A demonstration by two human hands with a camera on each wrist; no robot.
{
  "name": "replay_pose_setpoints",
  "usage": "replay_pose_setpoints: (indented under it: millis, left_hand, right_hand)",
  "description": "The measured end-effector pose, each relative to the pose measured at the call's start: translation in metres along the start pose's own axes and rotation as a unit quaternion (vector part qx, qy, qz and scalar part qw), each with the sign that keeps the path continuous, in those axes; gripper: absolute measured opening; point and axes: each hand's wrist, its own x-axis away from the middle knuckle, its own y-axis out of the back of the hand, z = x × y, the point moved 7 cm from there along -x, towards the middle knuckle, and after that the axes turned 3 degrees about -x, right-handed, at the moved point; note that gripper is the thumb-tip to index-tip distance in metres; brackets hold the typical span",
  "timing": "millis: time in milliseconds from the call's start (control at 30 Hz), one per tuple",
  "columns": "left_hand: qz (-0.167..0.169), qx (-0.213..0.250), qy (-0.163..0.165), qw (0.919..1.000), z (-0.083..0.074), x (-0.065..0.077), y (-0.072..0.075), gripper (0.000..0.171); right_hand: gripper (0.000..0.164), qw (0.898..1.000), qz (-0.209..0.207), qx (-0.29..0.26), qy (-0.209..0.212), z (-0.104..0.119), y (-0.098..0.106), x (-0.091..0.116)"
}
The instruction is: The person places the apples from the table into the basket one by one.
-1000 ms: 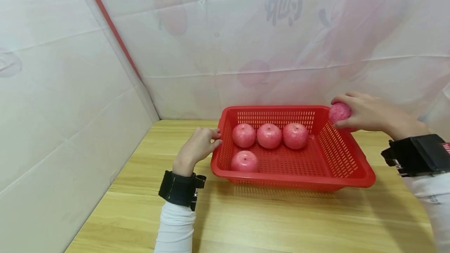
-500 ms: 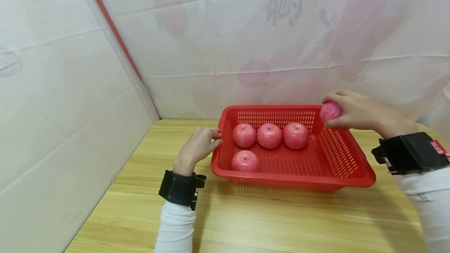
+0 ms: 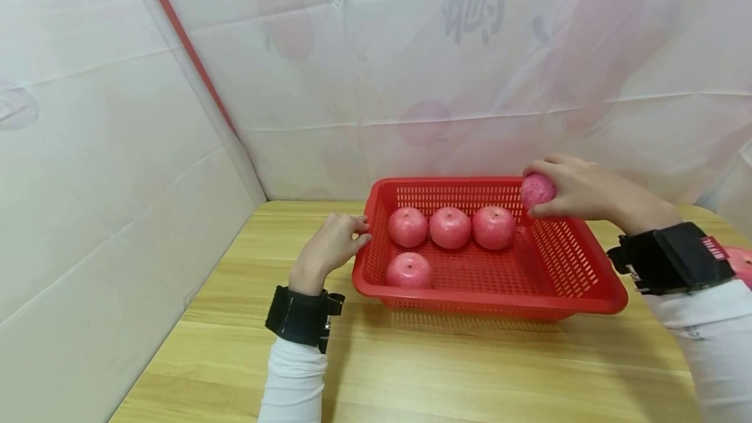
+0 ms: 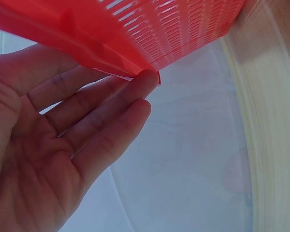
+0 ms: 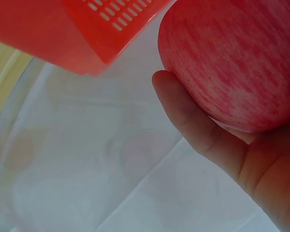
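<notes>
In the head view a red plastic basket [image 3: 470, 300] with slotted walls stands on the table. It contains several pink-red apples: a back row of three, with an apple [image 3: 494, 227] at its right end, and another apple [image 3: 409, 271] at the front left. My left hand [image 3: 329, 245] holds the basket's left rim; the left wrist view shows its fingers [image 4: 111, 135] against the rim's underside. Over the back right corner, my right hand [image 3: 578, 191] grips an apple [image 3: 538, 191] above the basket floor. Streaked skin shows on that apple [image 5: 232, 63] in the right wrist view, thumb along its side.
Beneath the basket is a wood-grain table [image 3: 411, 371]. A pale printed sheet [image 3: 352, 83] hangs close behind it, and another covers the left side. At the right edge, a pink-red rounded thing [image 3: 741, 265] is partly hidden by the right wrist strap.
My right hand has moved left with its apple, from beyond the right rim to over the back right corner. The left hand, basket and apples inside stay put.
</notes>
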Motion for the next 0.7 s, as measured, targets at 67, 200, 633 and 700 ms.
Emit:
replay_pose_setpoints:
  millis: [67, 200, 633, 700]
  left_hand:
    - [0.000, 0.000, 0.002, 1.0000, 0.000, 0.000, 0.000, 0.022]
    - [0.000, 0.003, 0.005, 1.0000, 0.000, -0.001, 0.000, 0.021]
    - [-0.004, 0.000, -0.003, 1.0000, 0.000, 0.000, 0.001, 0.020]
    - [-0.004, 0.001, -0.004, 1.0000, 0.000, 0.000, 0.001, 0.020]
  right_hand:
    - [0.055, 1.000, 0.001, 0.001, 0.001, 0.003, -0.001, 0.000]
    - [0.056, 1.000, 0.004, -0.001, 0.007, 0.007, -0.003, -0.001]
    - [0.055, 1.000, 0.010, -0.003, 0.015, 0.021, -0.007, -0.005]
    - [0.055, 1.000, 0.012, -0.003, 0.014, 0.022, -0.009, -0.006]
